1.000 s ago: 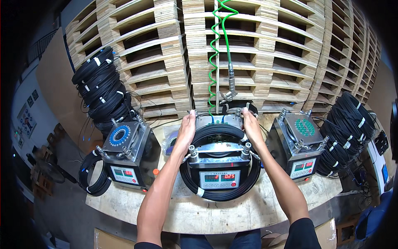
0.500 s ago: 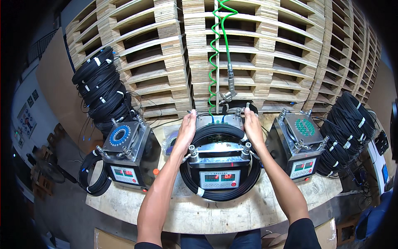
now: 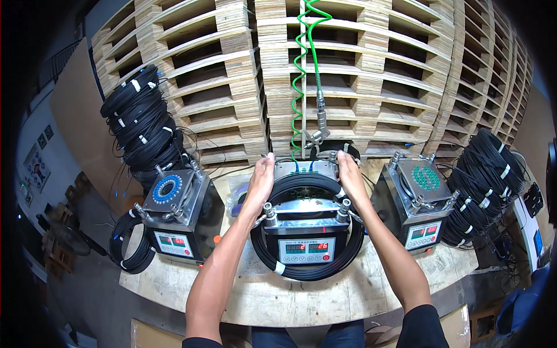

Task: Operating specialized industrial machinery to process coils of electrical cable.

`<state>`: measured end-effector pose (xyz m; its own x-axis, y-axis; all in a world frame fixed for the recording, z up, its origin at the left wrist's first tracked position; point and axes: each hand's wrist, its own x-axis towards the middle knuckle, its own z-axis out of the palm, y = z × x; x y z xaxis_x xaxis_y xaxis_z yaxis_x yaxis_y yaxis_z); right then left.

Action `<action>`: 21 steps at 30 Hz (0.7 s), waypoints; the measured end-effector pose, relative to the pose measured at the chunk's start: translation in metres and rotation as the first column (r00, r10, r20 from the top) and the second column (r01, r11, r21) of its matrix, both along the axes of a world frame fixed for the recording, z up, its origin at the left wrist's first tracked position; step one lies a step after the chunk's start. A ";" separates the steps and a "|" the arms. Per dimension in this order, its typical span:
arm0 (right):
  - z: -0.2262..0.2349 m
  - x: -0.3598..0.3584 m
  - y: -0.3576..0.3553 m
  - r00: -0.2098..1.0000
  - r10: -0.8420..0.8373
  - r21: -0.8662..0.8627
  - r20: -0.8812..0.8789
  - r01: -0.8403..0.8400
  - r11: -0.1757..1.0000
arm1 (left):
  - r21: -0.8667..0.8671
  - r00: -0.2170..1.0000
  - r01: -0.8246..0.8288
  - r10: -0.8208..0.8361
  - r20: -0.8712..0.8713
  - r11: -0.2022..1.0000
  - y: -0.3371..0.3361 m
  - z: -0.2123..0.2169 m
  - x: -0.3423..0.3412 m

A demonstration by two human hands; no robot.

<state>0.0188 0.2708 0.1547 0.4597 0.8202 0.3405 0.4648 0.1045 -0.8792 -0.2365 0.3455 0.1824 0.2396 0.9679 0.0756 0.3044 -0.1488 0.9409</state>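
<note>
A box-shaped metal machine (image 3: 307,224) with a red-lit display stands in front of me, a coil of black cable (image 3: 355,246) looped around it. My left hand (image 3: 263,178) is closed at its far left corner, fingers partly hidden, around a small metal clamp lever (image 3: 270,156). At the far right corner, my right hand (image 3: 350,176) grips the matching clamp lever, mostly covered by the fingers. Between both hands lies a metal plate (image 3: 284,169) with green fittings and two blue-tipped leads. The two near corner clamps show knurled metal knobs (image 3: 268,207).
Similar machines flank mine: one with a blue-ringed plate (image 3: 167,191) at left, one with green fittings (image 3: 426,178) at right. Black cable coils are stacked at left (image 3: 145,127) and right (image 3: 484,185). A green spiral air hose (image 3: 317,69) with a metal nozzle hangs before wooden pallets (image 3: 360,35).
My right hand has shifted slightly left and inward, and the lever tip that stuck up above it no longer stands out. The middle machine's display reading has changed. My left hand has barely moved.
</note>
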 end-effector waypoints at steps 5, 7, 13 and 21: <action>0.018 -0.012 -0.013 0.998 -0.047 -0.050 0.031 0.048 0.998 | 0.009 0.999 0.037 -0.037 -0.015 0.999 -0.001 0.001 -0.002; 0.030 -0.017 -0.023 0.996 -0.067 -0.099 0.065 0.073 0.992 | 0.033 0.999 0.039 -0.039 0.001 0.999 -0.002 0.001 -0.002; 0.015 -0.010 -0.011 0.996 -0.052 -0.072 0.075 0.057 0.996 | 0.079 0.995 0.005 -0.013 0.099 0.997 0.003 -0.004 -0.003; -0.010 0.000 0.009 0.999 -0.024 0.128 -0.029 0.028 0.991 | -0.020 0.992 -0.038 0.041 0.120 0.999 -0.012 0.012 -0.004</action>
<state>0.0190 0.2794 0.1443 0.4910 0.7583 0.4288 0.4445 0.2052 -0.8719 -0.2401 0.3331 0.1943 0.1914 0.9779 0.0842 0.1945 -0.1219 0.9733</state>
